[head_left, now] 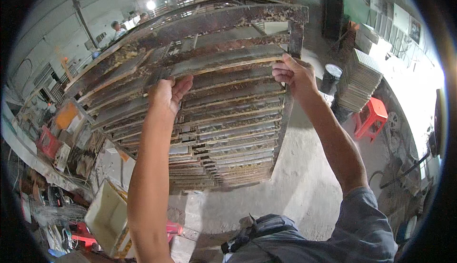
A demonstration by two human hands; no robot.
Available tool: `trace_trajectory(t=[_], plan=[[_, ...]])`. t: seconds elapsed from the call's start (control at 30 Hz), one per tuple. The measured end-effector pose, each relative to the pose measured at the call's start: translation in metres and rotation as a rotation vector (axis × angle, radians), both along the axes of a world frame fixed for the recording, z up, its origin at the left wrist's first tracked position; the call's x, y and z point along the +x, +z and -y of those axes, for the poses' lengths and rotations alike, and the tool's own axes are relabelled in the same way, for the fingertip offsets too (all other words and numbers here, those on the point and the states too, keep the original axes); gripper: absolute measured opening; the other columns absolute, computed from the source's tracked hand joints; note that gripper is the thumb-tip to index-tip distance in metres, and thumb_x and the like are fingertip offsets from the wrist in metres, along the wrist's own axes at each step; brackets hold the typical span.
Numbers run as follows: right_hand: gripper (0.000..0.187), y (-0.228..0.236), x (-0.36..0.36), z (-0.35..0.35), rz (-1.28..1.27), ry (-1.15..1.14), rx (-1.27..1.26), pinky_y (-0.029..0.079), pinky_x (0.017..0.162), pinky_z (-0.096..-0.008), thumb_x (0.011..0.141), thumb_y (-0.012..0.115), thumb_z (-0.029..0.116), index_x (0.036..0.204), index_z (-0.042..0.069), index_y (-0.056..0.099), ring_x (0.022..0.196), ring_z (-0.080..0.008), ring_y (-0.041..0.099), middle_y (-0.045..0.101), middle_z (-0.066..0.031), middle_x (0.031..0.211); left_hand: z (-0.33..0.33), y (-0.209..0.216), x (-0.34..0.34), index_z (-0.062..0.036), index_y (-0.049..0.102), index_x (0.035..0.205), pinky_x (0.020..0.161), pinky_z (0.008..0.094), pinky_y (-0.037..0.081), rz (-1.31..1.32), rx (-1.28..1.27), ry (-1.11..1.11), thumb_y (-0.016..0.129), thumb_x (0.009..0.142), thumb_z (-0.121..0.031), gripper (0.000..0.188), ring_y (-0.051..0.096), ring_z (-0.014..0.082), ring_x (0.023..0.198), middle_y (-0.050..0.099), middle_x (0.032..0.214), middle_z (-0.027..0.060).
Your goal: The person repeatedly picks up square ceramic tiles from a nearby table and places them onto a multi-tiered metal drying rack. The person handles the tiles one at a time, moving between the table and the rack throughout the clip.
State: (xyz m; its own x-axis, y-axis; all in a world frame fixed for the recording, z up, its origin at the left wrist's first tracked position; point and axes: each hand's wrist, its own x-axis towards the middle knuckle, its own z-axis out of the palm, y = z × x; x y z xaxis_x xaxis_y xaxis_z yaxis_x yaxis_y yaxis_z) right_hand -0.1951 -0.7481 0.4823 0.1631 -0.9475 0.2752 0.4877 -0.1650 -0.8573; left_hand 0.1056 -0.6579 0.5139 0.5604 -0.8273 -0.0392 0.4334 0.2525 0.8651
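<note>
Here's the tray [228, 64], sitting high in the wooden rack [296, 39], below its dark top beam [204, 25], pale front edge facing me. My right hand [293, 75] is on that edge at the right corner, thumb on top, fingers curled underneath, pinching it. My left hand [166, 94] is up at the edge's left end, fingers bent; whether they pinch, I can't tell. More trays [238, 121] fill the tiers below. Beyond the rack's right edge: a dark bucket [328, 84], stacked panels [359, 81], a red stool [371, 117].

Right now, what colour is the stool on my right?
The stool is red, clearest in the head view.
</note>
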Motion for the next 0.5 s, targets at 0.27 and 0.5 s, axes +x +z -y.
trace_trajectory(t=[0.27,0.5], plan=[[0.048,-0.004,-0.004,-0.009,-0.056,-0.001,0.03,0.054,0.059,-0.0292,0.082,0.06,0.037,0.099,-0.008,0.055,0.065,-0.0212,0.063,0.063,-0.0178,0.081,-0.022,-0.01,-0.014,0.0039,0.045,0.108,0.053,0.0337,0.056,0.16,0.137,-0.055,0.046,0.091,-0.023,0.032,0.065,0.026,0.066,0.063,0.083,0.0198],[0.043,-0.162,-0.028,-0.052,-0.487,0.207,0.03,0.052,0.061,-0.0336,0.087,0.05,0.036,0.097,-0.006,0.057,0.062,-0.0192,0.062,0.062,-0.0123,0.074,-0.178,-0.157,-0.027,0.0025,0.049,0.107,0.055,0.0283,0.052,0.09,0.175,0.243,0.055,0.084,-0.041,0.05,0.063,0.0203,0.062,0.064,0.083,0.0159]])
